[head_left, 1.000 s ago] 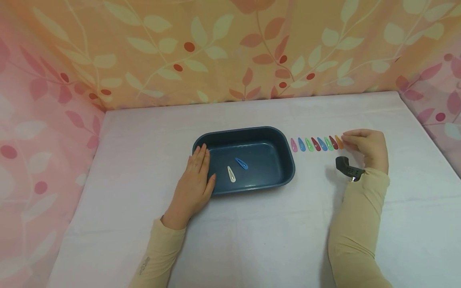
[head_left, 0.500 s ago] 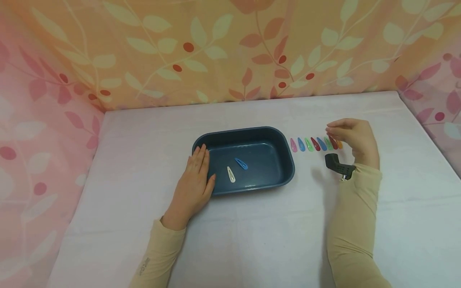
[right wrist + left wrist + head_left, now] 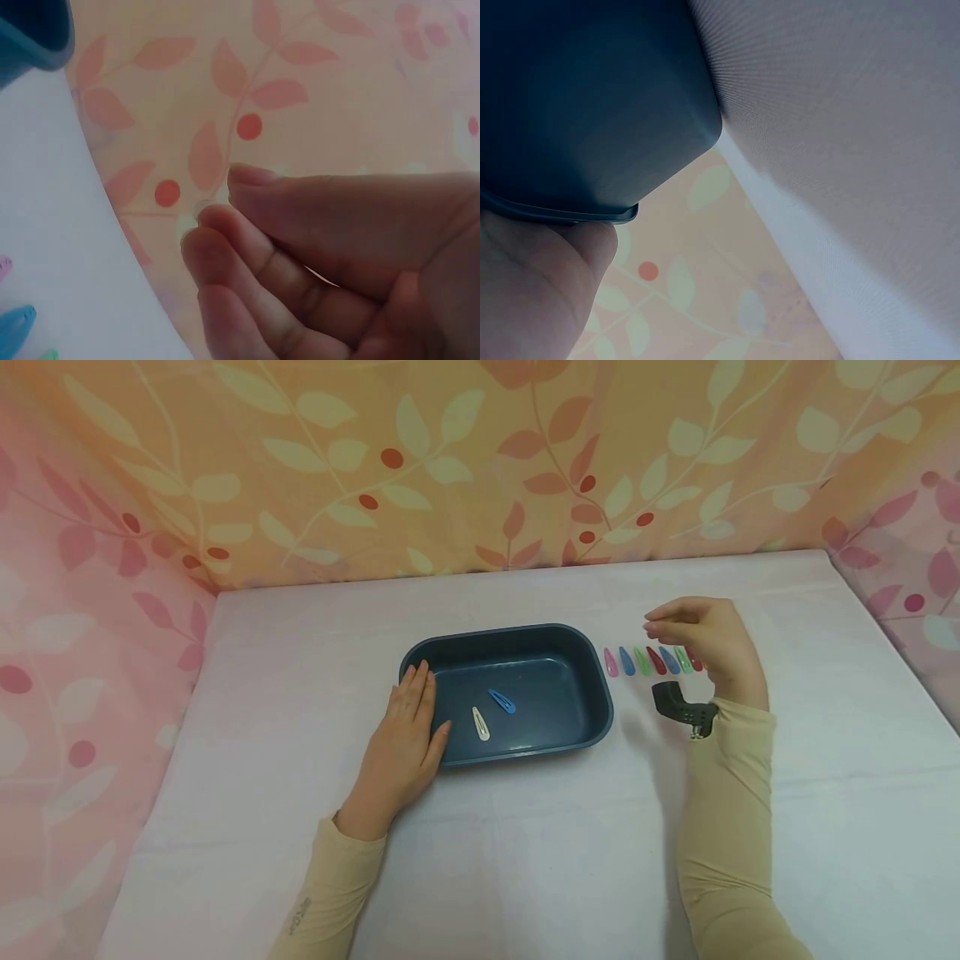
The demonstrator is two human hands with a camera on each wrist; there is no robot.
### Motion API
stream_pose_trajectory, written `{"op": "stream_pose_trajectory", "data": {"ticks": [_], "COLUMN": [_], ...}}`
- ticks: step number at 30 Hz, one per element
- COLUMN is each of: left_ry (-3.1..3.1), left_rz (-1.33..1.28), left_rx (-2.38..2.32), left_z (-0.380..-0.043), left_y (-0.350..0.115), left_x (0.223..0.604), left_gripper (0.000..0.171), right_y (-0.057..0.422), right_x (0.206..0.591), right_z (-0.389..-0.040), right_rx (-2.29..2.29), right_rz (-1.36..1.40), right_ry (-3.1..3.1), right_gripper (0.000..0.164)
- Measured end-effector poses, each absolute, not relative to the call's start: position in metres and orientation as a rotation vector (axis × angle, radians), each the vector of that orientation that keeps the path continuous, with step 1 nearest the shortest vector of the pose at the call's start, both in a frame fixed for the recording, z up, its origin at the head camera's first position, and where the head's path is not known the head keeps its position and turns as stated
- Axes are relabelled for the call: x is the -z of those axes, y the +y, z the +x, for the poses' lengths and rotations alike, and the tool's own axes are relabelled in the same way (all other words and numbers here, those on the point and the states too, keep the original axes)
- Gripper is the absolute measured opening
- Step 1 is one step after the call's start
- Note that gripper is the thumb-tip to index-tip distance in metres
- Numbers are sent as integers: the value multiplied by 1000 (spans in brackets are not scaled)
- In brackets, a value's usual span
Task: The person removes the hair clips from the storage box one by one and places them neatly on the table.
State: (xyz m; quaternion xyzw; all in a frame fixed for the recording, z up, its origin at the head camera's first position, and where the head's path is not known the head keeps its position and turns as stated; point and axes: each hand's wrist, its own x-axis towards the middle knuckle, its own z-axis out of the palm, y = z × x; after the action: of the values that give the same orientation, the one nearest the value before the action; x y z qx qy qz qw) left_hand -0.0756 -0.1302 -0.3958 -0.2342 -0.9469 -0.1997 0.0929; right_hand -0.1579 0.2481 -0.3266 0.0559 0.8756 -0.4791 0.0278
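My left hand [image 3: 402, 739] rests on the left rim of a dark blue tray [image 3: 573, 741], fingers straight along its edge. In the left wrist view the hand [image 3: 532, 289] meets the tray's rim [image 3: 562, 215]. A white snap hair clip [image 3: 481, 723] and a blue one [image 3: 502, 701] lie inside. My right hand [image 3: 708, 639] hovers over a row of colourful hair clips [image 3: 656, 660] to the right of the tray. In the right wrist view, this hand's fingers [image 3: 225, 259] are loosely curled near the thumb, and no clip shows between them.
The row runs from a pink clip [image 3: 611, 662] beside the tray to clips partly hidden by the right hand. White cloth [image 3: 525, 852] covers the table, with leaf-patterned curtains [image 3: 450, 468] behind and at the sides. A black camera mount [image 3: 678, 703] sits on the right wrist.
My right hand has left the orange clip at the row's right end and moved left, above the row. That clip stays on the table. The left hand and tray have not moved.
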Motion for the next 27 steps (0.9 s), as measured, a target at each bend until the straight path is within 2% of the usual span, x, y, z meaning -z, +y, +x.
{"op": "stream_pose_trajectory", "data": {"ticks": [6,12,24,27], "left_ry": [-2785,-2769,-2769,-2761], "left_rz": [-714,-726,-721,-723], "left_rx": [624,638,627,632], "left_z": [-75,-76,-76,-76], "left_y": [-131,-131,-131,-132], "left_x": [396,396,398,398], "left_gripper": [65,79,78,70], "right_y": [232,214,188,180], "right_x": [323,320,318,321], "right_z": [-159,-159,-159,-159], "right_rx": [1405,1395,1409,1415], "right_rz": [106,50,-153,-240], "right_ry": [2705,2659,2586,2565], "right_gripper": [34,31,23,21]}}
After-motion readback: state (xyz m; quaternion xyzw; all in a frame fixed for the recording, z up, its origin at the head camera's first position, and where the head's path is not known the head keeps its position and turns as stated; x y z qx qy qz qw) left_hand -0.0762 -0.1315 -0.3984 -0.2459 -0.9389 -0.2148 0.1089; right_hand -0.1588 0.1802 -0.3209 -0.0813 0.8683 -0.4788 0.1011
